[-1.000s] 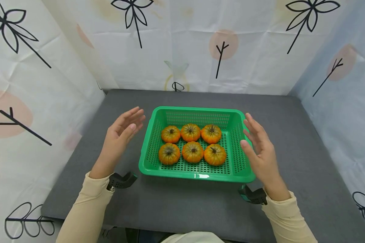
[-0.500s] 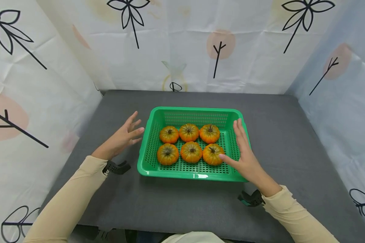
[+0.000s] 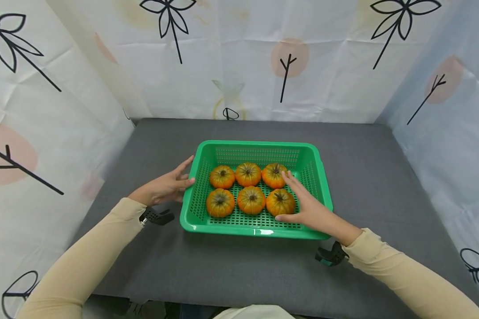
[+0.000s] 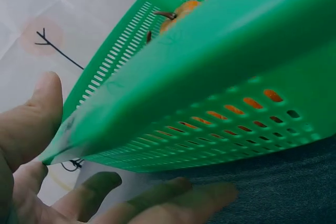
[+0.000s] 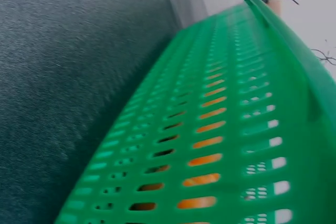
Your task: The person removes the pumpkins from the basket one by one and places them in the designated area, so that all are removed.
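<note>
A green plastic basket (image 3: 223,229) with slotted walls holds several small orange pumpkins, laid in two rows. The left hand (image 3: 165,186) grips the basket's left rim; in the left wrist view its thumb (image 4: 44,98) lies over the rim and the other fingers (image 4: 100,192) reach below it. The right hand (image 3: 309,208) is over the basket's right part, thumb and fingers spread around the front right pumpkin (image 3: 280,202). Its fingertips come near the back right pumpkin (image 3: 274,175). Whether they touch a pumpkin I cannot tell. The right wrist view shows only the basket's outer wall (image 5: 210,103).
The basket stands on a grey table (image 3: 239,270). White cloth (image 3: 331,79) printed with plant drawings hangs behind it and at both sides. Each wrist wears a black camera (image 3: 331,254).
The left hand moved right onto the basket's rim. The right hand came from beside the basket's right edge, leftward over the front right pumpkin. The basket and pumpkins look unmoved.
</note>
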A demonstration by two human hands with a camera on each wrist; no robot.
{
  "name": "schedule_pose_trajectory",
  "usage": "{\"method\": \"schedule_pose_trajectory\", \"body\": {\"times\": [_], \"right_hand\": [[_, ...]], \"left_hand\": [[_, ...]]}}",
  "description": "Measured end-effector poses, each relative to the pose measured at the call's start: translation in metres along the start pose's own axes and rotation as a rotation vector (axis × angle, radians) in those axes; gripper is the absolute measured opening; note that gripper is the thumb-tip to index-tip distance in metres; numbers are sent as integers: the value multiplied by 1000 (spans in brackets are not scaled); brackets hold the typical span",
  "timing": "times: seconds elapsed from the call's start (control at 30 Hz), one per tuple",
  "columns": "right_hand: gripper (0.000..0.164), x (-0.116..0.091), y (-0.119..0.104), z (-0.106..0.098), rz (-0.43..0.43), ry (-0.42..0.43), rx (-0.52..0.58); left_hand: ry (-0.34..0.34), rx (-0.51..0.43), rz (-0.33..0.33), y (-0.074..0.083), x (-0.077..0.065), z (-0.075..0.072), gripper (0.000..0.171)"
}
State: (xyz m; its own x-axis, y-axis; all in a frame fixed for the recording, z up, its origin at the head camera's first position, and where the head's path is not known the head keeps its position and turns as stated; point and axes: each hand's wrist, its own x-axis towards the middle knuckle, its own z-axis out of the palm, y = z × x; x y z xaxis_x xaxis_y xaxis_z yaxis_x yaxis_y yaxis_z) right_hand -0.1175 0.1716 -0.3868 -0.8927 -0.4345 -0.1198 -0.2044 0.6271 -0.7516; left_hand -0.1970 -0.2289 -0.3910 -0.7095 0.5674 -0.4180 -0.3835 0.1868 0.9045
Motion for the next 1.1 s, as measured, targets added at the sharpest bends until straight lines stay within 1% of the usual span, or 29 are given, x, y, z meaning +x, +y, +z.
{"method": "schedule_pose_trajectory", "body": {"times": [0.27,0.5,0.67,0.83,0.93,1.1], "right_hand": [[99,7,6,2,89,-127,-11],[90,13,8,5,123,-175,-13],[86,16,10,7,108,-169,-47],[82,18,11,11,60,-158,-93],[80,18,11,13,51,-170,-109],[74,17,10,15,30,-191,-142]], "left_hand": [[-16,-56,-18,-1,4,-1,87],[-13,-76,-22,-1,4,-1,87],[-26,-71,-13,0,4,-3,88],[-35,-92,-6,1,4,-3,87],[-32,-110,-12,1,4,-3,87],[-41,-98,-11,0,5,-4,88]]}}
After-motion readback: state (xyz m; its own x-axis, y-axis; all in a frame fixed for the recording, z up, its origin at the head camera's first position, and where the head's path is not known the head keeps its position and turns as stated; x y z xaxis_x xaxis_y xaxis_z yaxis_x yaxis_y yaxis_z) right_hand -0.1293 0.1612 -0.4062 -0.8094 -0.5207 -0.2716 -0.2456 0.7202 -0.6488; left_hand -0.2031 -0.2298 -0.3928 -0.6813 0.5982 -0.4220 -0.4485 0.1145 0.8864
